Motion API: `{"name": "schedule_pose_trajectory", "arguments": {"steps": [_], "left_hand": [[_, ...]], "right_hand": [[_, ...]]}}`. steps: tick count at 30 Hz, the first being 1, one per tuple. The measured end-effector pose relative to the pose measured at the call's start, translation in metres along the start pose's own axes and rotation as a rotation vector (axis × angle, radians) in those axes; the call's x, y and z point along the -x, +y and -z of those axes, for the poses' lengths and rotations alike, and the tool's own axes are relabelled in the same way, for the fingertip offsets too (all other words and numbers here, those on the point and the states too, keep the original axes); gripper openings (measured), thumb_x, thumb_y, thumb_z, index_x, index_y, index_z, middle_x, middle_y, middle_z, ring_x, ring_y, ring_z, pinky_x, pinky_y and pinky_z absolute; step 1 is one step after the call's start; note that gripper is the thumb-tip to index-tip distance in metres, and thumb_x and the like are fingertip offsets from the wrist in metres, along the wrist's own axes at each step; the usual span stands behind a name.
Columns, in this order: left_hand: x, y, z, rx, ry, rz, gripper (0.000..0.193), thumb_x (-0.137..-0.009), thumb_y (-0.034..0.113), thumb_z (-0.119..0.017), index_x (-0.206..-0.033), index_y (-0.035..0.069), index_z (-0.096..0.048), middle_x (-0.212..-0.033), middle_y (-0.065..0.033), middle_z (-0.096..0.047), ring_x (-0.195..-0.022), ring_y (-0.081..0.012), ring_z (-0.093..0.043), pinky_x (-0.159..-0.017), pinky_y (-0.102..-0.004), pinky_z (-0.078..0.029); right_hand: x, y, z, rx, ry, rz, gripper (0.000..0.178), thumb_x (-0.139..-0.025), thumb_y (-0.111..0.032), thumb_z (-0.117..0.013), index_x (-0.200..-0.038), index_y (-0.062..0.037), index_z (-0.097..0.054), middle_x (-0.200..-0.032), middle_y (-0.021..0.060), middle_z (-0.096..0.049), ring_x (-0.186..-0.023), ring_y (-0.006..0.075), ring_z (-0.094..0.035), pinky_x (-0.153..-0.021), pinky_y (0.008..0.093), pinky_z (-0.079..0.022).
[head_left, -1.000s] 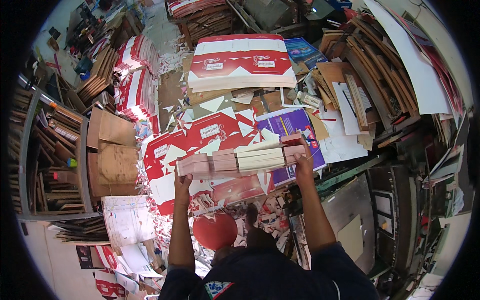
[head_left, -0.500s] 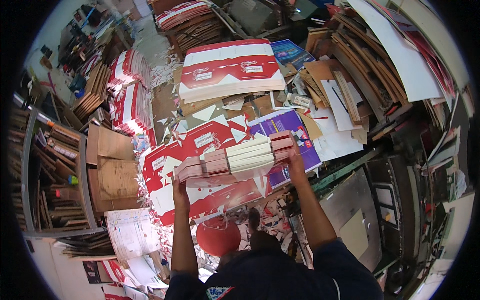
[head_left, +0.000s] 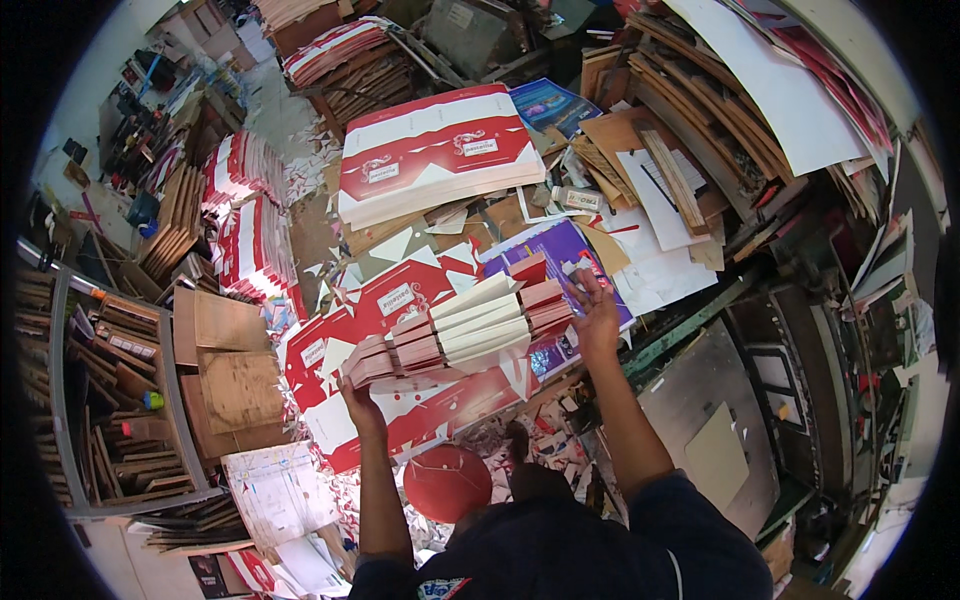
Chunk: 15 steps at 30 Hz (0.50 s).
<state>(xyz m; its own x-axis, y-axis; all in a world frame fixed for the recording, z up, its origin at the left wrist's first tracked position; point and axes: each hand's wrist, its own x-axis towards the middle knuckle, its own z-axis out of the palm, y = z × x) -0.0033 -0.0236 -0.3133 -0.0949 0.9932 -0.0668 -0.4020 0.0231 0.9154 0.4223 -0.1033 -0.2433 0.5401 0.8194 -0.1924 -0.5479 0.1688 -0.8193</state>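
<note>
Left hand [head_left: 364, 408] grasps the card stack [head_left: 482, 322] at eight o'clock. Right hand [head_left: 598, 315] is splayed at its two o'clock end.

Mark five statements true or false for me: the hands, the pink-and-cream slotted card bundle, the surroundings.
The bare left hand and bare right hand are at opposite ends of the pink-and-cream slotted card bundle. True.
The right hand is clenched into a fist. False: its fingers are spread.
A purple printed sheet lies right of the red-and-white printed sheet. True.
The bundle is cream throughout. False: pink sections flank its cream part.
A round red object shows between the bundle and the dark cloth shirt. True.
</note>
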Motion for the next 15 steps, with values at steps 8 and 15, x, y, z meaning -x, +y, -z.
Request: {"name": "schedule_pose_trajectory", "arguments": {"steps": [8, 15], "left_hand": [[0.006, 0.001, -0.001, 0.035, 0.035, -0.014, 0.047, -0.102, 0.036, -0.047, -0.137, 0.006, -0.044, -0.131, -0.0109, -0.058, -0.124, -0.0223, -0.052, -0.108, -0.0381, -0.036], [0.015, 0.011, -0.006, -0.03, 0.056, 0.008, 0.05, -0.1, 0.035, -0.049, -0.14, 0.005, -0.042, -0.134, -0.013, -0.055, -0.127, -0.0235, -0.05, -0.11, -0.0387, -0.034]], "right_hand": [[0.008, -0.003, 0.031, 0.931, -0.507, 0.278, 0.15, -0.049, -0.035, -0.099, -0.157, -0.0024, 0.0, -0.163, 0.0242, -0.008, -0.151, 0.0344, -0.014, -0.12, 0.0433, -0.018], [-0.015, -0.03, -0.012, 0.912, -0.603, 0.018, 0.123, -0.055, -0.018, -0.097, -0.153, -0.0019, -0.024, -0.149, 0.017, -0.043, -0.137, 0.0257, -0.042, -0.113, 0.0386, -0.035]]}}
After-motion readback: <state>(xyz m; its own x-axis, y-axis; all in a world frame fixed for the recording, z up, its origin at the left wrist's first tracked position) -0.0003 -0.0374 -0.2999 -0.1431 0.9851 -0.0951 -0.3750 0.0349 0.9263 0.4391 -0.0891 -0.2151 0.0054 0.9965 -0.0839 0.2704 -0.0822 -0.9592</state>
